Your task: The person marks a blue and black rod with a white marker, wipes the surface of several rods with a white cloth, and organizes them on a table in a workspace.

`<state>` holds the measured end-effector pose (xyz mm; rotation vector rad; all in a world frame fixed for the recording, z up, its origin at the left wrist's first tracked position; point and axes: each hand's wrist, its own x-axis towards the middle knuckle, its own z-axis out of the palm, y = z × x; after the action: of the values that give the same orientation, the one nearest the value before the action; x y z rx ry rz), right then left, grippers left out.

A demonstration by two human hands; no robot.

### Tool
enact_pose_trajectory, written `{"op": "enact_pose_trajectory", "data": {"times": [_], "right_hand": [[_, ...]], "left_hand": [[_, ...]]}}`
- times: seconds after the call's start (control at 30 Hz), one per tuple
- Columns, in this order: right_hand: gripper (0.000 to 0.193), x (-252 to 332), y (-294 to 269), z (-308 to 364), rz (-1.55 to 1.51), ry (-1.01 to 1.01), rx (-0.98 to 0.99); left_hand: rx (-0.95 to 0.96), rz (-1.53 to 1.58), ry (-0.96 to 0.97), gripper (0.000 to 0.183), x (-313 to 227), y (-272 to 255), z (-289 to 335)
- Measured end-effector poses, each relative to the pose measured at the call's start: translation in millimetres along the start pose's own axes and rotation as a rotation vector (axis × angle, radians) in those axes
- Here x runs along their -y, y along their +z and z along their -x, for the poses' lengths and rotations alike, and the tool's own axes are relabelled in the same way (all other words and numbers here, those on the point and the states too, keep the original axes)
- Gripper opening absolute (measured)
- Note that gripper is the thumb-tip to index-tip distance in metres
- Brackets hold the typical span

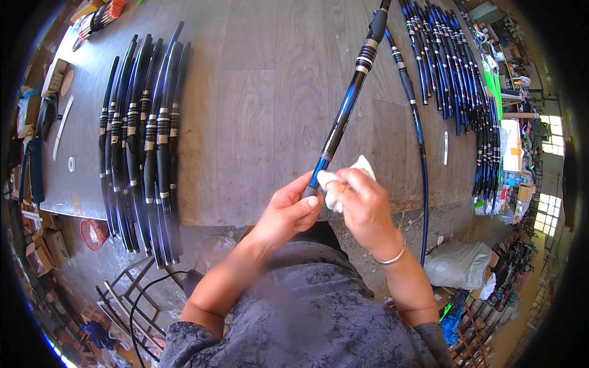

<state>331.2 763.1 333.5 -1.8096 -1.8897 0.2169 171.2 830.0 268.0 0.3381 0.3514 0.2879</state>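
Note:
My left hand (292,207) is closed round the near end of a black and blue fishing rod (345,110). The rod slants up and to the right over the table, with silver rings and a dark reel seat toward its far part. My right hand (363,202) pinches a white cloth (332,197) right beside the rod's blue lower section. Whether the cloth touches the rod cannot be made out for sure. A silver bangle sits on my right wrist. Another blue-black rod (412,101) lies just to the right, its thin end hanging over the table's near edge.
The wood-grained table (245,122) spreads ahead. A row of dark rods (150,135) lies at its left, partly over the near edge. Many blue rods (448,67) are laid at the far right. A red basket (94,234) and a white plastic bag (457,265) are on the floor.

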Motion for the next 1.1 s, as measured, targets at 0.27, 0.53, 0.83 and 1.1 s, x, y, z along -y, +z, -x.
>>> {"op": "enact_pose_trajectory", "data": {"times": [0.27,0.53,0.83,1.1], "right_hand": [[0.023,-2,0,1,0.023,-0.010,-0.003],[0.022,-21,-10,-5,0.007,0.062,-0.071],[0.034,-45,0,13,0.048,0.237,0.042],[0.035,-45,-2,12,0.001,0.285,0.068]], "left_hand": [[0.010,0.030,-0.004,0.055,-1,2,-1],[0.079,0.248,-0.057,0.061,4,-7,0],[0.127,0.372,-0.034,0.063,8,-19,3],[0.183,0.405,-0.031,0.063,8,-26,1]]}}
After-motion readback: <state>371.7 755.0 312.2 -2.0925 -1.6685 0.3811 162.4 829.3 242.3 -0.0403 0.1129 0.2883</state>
